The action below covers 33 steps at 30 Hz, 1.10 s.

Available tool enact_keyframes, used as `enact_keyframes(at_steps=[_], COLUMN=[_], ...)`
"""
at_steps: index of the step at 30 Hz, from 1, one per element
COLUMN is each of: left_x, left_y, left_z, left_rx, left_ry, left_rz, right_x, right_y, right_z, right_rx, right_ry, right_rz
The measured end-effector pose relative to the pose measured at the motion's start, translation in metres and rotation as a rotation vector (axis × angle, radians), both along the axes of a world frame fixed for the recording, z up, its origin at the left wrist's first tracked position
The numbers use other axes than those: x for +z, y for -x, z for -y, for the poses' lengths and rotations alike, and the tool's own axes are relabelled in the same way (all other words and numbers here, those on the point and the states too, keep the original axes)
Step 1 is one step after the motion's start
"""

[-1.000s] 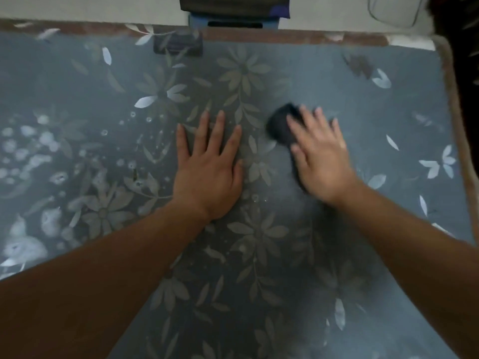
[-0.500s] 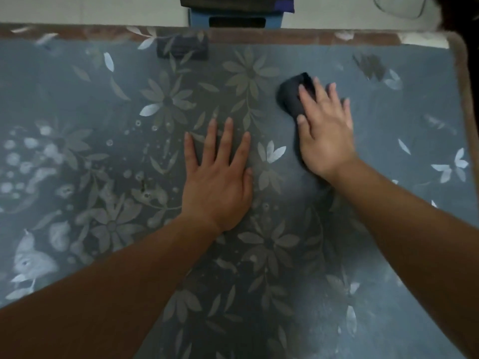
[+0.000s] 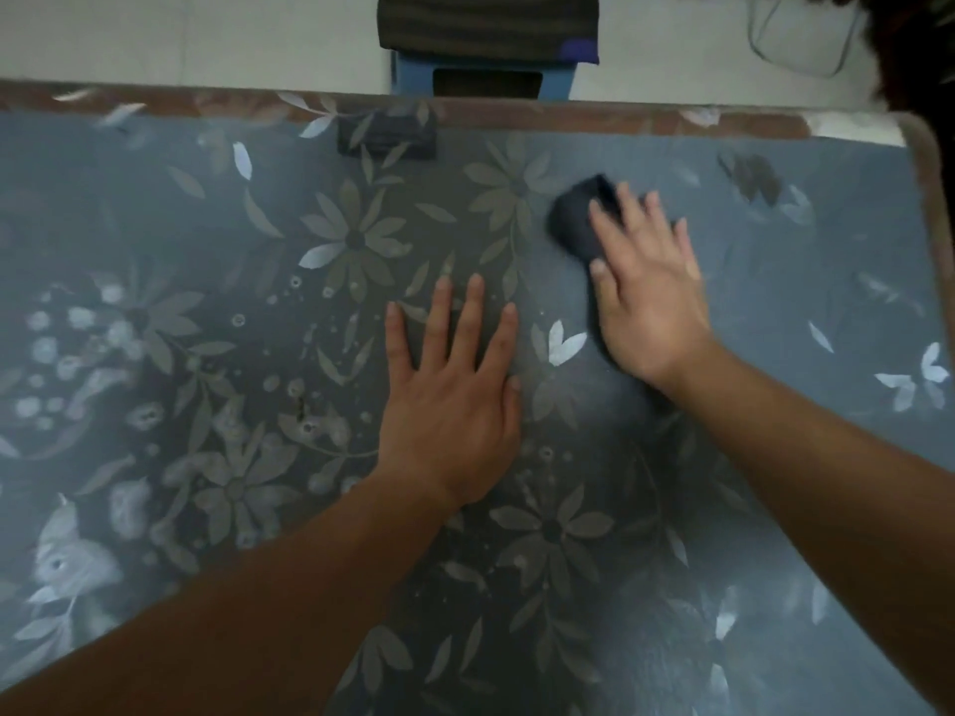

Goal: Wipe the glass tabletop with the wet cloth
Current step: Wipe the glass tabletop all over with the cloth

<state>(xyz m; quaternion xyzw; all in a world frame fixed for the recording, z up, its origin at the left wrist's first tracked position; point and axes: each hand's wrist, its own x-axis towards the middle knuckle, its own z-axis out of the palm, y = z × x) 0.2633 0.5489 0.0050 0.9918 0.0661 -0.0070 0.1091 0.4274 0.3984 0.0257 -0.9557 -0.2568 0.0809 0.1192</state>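
The glass tabletop (image 3: 806,281) is blue-grey with a pale flower pattern and fills most of the view. A dark cloth (image 3: 576,222) lies on it at the upper right. My right hand (image 3: 646,297) presses flat on the cloth with straight fingers and covers its near part. My left hand (image 3: 455,395) rests flat on the glass in the middle, fingers spread, a little left of the cloth and apart from it.
A brown rim (image 3: 594,116) borders the table at the far side and the right. Beyond the far edge stands a blue stool (image 3: 486,77) with a dark folded fabric (image 3: 486,20) on it, on a pale floor. A dark rectangle (image 3: 387,142) shows near the far edge.
My right hand has slid the cloth away from me, toward the far right of the table. My left hand has stayed flat in the same place.
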Motion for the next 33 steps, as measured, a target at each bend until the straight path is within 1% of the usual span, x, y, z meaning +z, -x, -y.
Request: enact_keyframes(at_steps=[1,3,4,7,8,9,10,13,15,16,19,20,21,22,24,26,27,30,31,33], left_x=[0.001,0.001,0.001,0.000,-0.001,-0.001,-0.001,0.000,0.001,0.001,0.000,0.000,0.000,0.000,0.001,0.003,0.004,0.003,0.001,0.000], left_y=[0.000,0.000,0.000,0.000,0.000,-0.001,-0.002,-0.002,-0.001,-0.001,-0.003,-0.004,-0.004,-0.003,-0.002,-0.002,-0.002,-0.003,-0.003,-0.003], left_z=[0.000,0.000,0.000,0.001,0.000,0.000,-0.001,-0.001,0.000,0.000,0.000,0.000,0.000,0.000,0.001,0.001,0.001,0.001,0.001,0.000], left_rx=[0.000,0.000,0.005,0.011,0.012,0.011,0.009,0.008,0.010,0.013,0.013,0.017,0.024,0.031,0.044,0.040,0.038,0.034,0.036,0.037], left_ry=[0.002,0.008,0.012,0.020,0.017,0.017,0.016,0.013,0.013,0.018,0.025,0.024,0.027,0.032,0.036,0.043,0.043,0.045,0.037,0.028], left_rz=[-0.001,-0.001,0.002,0.019,0.021,0.021,0.019,0.005,0.002,0.008,0.022,0.023,0.019,0.011,0.007,0.006,0.007,0.009,0.017,0.029], right_x=[0.001,0.001,0.000,-0.002,0.000,0.000,-0.001,0.000,0.002,0.003,0.002,0.003,0.002,0.001,0.002,0.007,0.007,0.004,0.002,0.001], right_y=[0.015,0.021,0.009,-0.052,-0.065,-0.068,-0.062,-0.008,0.004,-0.009,-0.060,-0.066,-0.062,-0.050,-0.014,0.007,-0.001,-0.049,-0.059,-0.056], right_z=[0.008,0.020,0.016,-0.023,-0.038,-0.049,-0.055,-0.032,-0.012,-0.015,-0.057,-0.069,-0.074,-0.070,-0.042,-0.014,-0.013,-0.055,-0.071,-0.083], right_rx=[0.065,0.120,0.092,-0.163,-0.206,-0.200,-0.139,0.217,0.337,0.318,0.051,0.008,0.022,0.093,0.308,0.414,0.406,0.154,0.102,0.121], right_ry=[0.001,0.036,0.046,0.031,0.026,0.024,0.012,-0.021,0.027,0.024,0.003,0.002,-0.005,-0.022,-0.019,0.013,0.014,0.013,0.006,-0.013], right_rz=[0.010,0.000,-0.007,0.020,0.017,0.024,0.024,0.007,-0.032,-0.039,-0.021,-0.025,-0.024,-0.027,-0.015,-0.034,-0.040,-0.047,-0.040,-0.016])
